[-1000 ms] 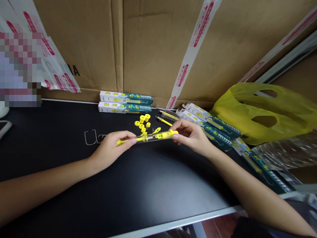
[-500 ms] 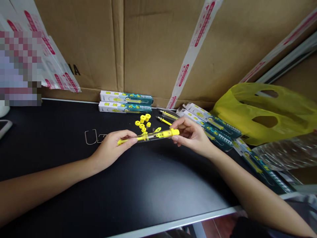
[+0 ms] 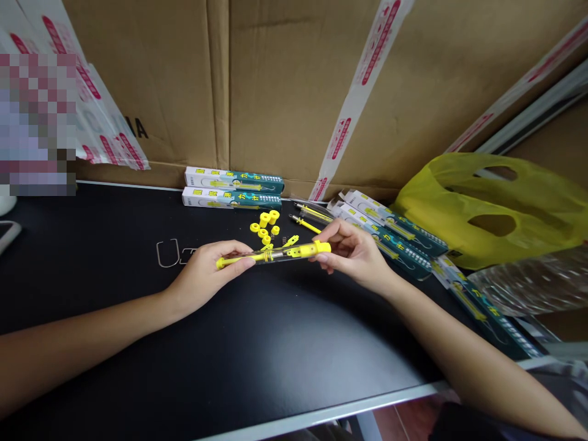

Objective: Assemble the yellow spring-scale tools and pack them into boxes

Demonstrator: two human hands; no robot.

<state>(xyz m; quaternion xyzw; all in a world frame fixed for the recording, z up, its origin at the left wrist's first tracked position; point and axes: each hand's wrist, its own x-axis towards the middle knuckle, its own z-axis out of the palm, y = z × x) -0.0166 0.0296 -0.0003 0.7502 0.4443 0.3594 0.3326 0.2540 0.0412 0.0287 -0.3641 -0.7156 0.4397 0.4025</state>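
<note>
A clear tube spring scale [image 3: 275,255] with yellow parts inside lies level above the black table, between my two hands. My left hand [image 3: 215,266] is closed on its left end, thumb in front and fingers behind. At the other end, my right hand [image 3: 351,248] pinches around the yellow end cap [image 3: 323,246]. Just behind the tube are loose yellow rings and caps [image 3: 264,220], a flat yellow piece [image 3: 291,241] and small springs [image 3: 284,241]. Bent wire hooks [image 3: 168,253] rest beyond my left hand, partly hidden by it.
Two printed boxes [image 3: 233,198] lie against a large cardboard carton [image 3: 285,92]. More boxes [image 3: 390,226] are piled at right, beside yellow-and-black rods [image 3: 307,223], a yellow plastic bag [image 3: 432,196] and a clear bottle [image 3: 528,282]. The table's pale edge [image 3: 331,413] runs along the front.
The right end of the spring scale has dipped slightly and shifted a little left, with my right hand's fingers following. My left hand keeps its hold almost unmoved.
</note>
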